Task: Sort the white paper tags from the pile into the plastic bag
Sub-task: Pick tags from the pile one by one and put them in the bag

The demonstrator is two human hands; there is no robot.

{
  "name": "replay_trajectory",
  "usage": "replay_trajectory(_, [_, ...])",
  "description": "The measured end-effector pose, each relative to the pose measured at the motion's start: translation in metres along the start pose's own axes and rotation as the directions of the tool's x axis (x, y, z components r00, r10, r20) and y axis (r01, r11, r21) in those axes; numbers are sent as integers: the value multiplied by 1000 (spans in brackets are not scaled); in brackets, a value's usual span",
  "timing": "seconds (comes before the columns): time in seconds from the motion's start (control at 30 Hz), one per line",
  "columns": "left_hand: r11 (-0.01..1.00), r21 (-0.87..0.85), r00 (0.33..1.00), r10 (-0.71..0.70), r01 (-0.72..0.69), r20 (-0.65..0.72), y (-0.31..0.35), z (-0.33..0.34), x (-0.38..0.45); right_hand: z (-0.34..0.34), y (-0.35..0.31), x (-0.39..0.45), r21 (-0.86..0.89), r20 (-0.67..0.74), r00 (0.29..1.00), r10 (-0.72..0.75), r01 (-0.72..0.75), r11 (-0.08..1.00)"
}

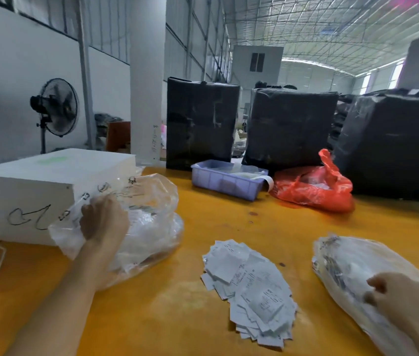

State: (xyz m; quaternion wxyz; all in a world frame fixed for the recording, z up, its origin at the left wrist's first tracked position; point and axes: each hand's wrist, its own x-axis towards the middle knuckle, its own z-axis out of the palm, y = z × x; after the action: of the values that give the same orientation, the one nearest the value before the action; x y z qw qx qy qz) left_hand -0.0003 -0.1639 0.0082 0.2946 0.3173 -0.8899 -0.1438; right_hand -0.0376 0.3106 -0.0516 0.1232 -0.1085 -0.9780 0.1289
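My left hand (103,222) has its fingers curled into the clear plastic bag (149,227) by the white box (36,186). Tag pile (252,289) sits mid-table. Right hand (406,301) rests on a 2nd bag (344,265), fingers bent, grip unclear.

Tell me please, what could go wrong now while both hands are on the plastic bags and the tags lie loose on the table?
1. The pile of white tags lies loose on the yellow table between the two bags; a sweeping arm could scatter it.
2. The left hand grips the crumpled clear bag; no open mouth shows, so tags might miss it.
3. The right hand rests on a second bag; tags could go into the wrong one.
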Motion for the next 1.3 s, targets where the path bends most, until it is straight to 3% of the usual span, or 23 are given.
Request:
replay_trajectory(0.07, [996, -50, 987, 72, -80, -144, 2, 7, -3, -7, -19, -11, 41, -77, 997, -23, 27, 999])
replay_trajectory(0.17, [925, -128, 901, 306, -358, -309, 26, 18, -15, -18, -13, -13, 104, -107, 994, -37, 48, 993])
replay_trajectory(0.27, [816, -118, 790, 495, -565, -360, 51, 25, -35, -22, -10, -14, 169, -124, 992, -17, 38, 985])
replay_trajectory(0.33, [746, -200, 757, 551, -635, -351, 71, 29, -61, -22, -8, -13, 283, -184, 983, 12, 42, 958])
replay_trajectory(0.43, [615, -362, 709, 658, -700, -254, 92, 38, -101, -25, -11, -13, 622, -291, 943, 160, 60, 781])
replay_trajectory(0.5, [541, -463, 673, 717, -702, -182, 99, 44, -124, -32, -18, -15, 851, -238, 935, 264, 70, 520])
replay_trajectory(0.6, [465, -710, 698, 714, -529, -53, 105, 44, -143, -44, -37, -26, 993, -63, 980, 188, 43, 108])
replay_trajectory(0.67, [458, -861, 716, 676, -221, 176, 109, 37, -147, -46, -54, -36, 1000, 22, 999, 36, -22, -12])
replay_trajectory(0.73, [434, -894, 621, 673, 107, 401, 112, 33, -145, -42, -75, -48, 997, 81, 988, -134, -82, -6])
replay_trajectory(0.8, [428, -841, 507, 671, 330, 541, 115, 31, -144, -35, -95, -61, 990, 124, 949, -290, -100, 98])
replay_trajectory(0.87, [441, -800, 432, 679, 407, 594, 114, 29, -142, -30, -110, -73, 976, 157, 896, -415, -78, 201])
replay_trajectory(0.93, [462, -796, 396, 696, 390, 598, 111, 26, -141, -28, -117, -80, 964, 170, 861, -480, -45, 260])
replay_trajectory(1.0, [457, -790, 395, 692, 410, 605, 108, 27, -140, -27, -119, -82, 954, 179, 868, -463, -39, 296])
replay_trajectory(1.1, [410, -781, 498, 606, 472, 620, 109, 26, -139, -23, -120, -79, 952, 284, 888, -362, -216, 218])
replay_trajectory(1.2, [350, -785, 590, 521, 511, 616, 109, 27, -137, -23, -120, -81, 916, 395, 831, -392, -328, 230])
replay_trajectory(1.3, [348, -786, 593, 520, 511, 615, 109, 26, -135, -20, -123, -86, 916, 401, 799, -449, -335, 223])
